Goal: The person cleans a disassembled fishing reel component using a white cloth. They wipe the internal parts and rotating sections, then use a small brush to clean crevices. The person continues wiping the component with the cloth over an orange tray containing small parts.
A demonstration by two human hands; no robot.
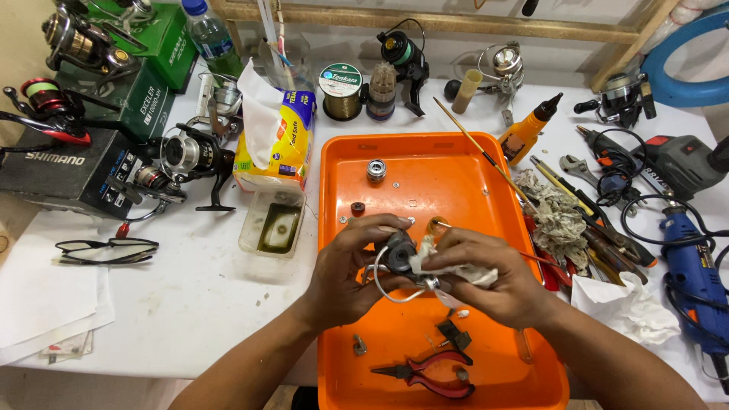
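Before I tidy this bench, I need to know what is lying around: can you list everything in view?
tray: one, orange, centre of the table
reel part: one, grey with a wire bail, held over the tray
tissue: one, white and soiled, against the reel part
pliers: one, red handles, near edge of the tray
small parts: several, metal, scattered in the tray
fishing reels: several, dark, left and back of the table
oil bottle: one, orange, right of the tray
power drill: one, blue, far right
eyeglasses: one, black, left
left hand: holds the reel part
right hand: holds the tissue
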